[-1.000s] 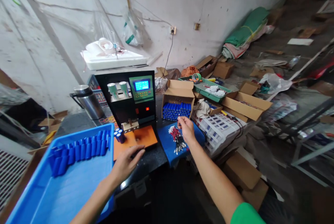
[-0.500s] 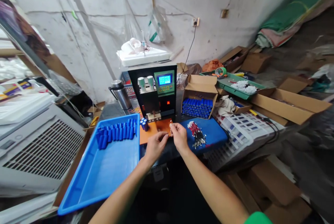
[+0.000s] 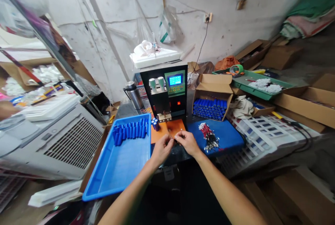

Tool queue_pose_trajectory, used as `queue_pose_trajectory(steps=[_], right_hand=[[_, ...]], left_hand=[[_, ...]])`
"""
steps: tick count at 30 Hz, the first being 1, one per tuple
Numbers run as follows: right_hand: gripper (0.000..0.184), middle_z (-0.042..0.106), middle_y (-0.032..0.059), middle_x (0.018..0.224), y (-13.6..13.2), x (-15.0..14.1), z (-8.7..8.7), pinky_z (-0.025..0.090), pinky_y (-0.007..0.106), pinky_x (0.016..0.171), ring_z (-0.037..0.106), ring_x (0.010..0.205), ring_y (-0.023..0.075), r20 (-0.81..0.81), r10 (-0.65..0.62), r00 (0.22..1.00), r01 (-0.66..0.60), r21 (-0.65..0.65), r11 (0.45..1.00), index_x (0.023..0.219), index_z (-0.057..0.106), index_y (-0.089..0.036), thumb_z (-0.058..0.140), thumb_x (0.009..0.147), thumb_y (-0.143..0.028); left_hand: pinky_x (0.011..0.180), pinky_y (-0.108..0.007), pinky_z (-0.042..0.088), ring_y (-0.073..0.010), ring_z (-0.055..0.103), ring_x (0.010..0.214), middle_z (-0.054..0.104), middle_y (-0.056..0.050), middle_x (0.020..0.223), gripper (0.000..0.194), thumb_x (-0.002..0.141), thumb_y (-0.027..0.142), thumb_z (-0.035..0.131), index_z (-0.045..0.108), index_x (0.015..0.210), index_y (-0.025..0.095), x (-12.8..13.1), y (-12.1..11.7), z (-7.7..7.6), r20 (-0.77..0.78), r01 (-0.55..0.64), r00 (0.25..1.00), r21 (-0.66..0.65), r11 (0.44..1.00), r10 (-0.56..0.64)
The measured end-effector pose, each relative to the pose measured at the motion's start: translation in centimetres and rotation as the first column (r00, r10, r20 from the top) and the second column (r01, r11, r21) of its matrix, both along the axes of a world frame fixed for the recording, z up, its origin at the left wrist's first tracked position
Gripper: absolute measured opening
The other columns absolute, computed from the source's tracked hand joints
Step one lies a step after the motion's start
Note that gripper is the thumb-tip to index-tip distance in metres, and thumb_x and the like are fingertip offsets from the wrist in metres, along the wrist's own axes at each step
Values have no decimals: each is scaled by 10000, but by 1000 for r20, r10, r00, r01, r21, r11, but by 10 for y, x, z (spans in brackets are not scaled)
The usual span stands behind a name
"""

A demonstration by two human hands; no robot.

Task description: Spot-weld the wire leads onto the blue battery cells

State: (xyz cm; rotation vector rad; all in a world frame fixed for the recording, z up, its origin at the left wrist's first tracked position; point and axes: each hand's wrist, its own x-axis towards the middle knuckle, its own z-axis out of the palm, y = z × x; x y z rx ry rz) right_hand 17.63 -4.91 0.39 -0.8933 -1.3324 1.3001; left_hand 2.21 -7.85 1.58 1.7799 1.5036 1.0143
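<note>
My left hand [image 3: 162,149] and my right hand [image 3: 188,143] meet at the front edge of an orange mat [image 3: 176,125]. Both have their fingertips pinched together, almost touching; whatever small thing is between them is too small to make out. Right behind them stands a black spot welder [image 3: 181,95] with a lit blue screen. A small group of blue battery cells [image 3: 155,124] stands upright at the mat's left edge. To the right, red and black wires [image 3: 208,135] with white and metal ends lie bunched on a blue pad [image 3: 229,136].
At left, a blue tray [image 3: 117,176] holds rows of blue cells [image 3: 131,130]. An open carton [image 3: 213,81] of similar cells stands behind the pad. A steel flask [image 3: 135,95] is left of the welder. Farther right are a green tray [image 3: 261,85] and a white crate [image 3: 251,141].
The view has swung left, so the scene sits farther right. My right hand has come down from above the mat, and its fingertips now meet the left hand's at the mat's front edge.
</note>
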Motion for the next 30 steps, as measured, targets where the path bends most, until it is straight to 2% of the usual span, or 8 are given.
queue_pose_trajectory(steps=[3,6,9,14,19,23,27,30], right_hand=[[233,530,-25,543,0,3,-4,367,236,481,462,486,108,-6,-54,998,54,-25,998,649,603,-174,652,730,-387],[250,524,-25,534,0,5,-9,365,232,471,457,471,103,-25,-91,996,89,-68,994,647,592,-170,651,723,-401],[255,532,-22,541,-1,5,-14,365,229,469,461,470,100,-32,-86,996,84,-79,993,657,601,-163,653,722,-404],[268,535,-20,545,-4,5,-21,378,228,469,468,475,101,-39,-81,996,77,-92,993,671,615,-159,665,719,-417],[296,529,-21,541,-4,10,-25,376,229,464,461,472,101,-31,-87,996,82,-119,990,673,616,-155,668,708,-444],[298,536,-17,541,-3,14,-26,387,236,470,470,479,109,-34,-91,995,87,-121,989,679,620,-159,671,709,-451],[297,539,-14,534,-1,15,-22,390,236,456,474,476,113,-49,-101,994,94,-135,986,682,625,-163,682,702,-454],[289,546,-11,546,2,16,-18,393,229,451,484,489,114,-74,-104,992,93,-136,986,687,624,-165,685,705,-447]], left_hand=[[606,-254,402,-163,594,641,652,-23,695,313,867,468,512,600,795,177,-15,2,10,-245,-234,940,35,972,235],[646,-282,415,-231,665,755,701,-68,765,341,867,492,512,630,929,178,-32,12,26,-532,-457,730,88,885,430],[694,-327,440,-300,683,861,720,-138,844,460,876,567,459,654,972,162,-39,24,38,-720,-529,549,94,843,424],[720,-369,461,-326,685,873,714,-187,903,546,897,584,389,686,951,129,-25,37,45,-810,-533,437,115,838,390],[702,-367,463,-322,686,844,711,-202,895,495,910,496,397,702,929,107,-18,45,47,-819,-539,400,152,829,410],[690,-360,446,-320,684,821,708,-207,882,471,906,465,401,700,918,101,-20,45,46,-798,-531,431,154,833,422],[654,-328,411,-297,675,773,707,-172,822,422,898,464,422,680,909,130,-17,39,38,-764,-454,508,156,877,399],[622,-281,380,-238,656,731,698,-100,772,341,886,453,467,664,893,175,-10,38,29,-686,-363,630,155,919,364]])
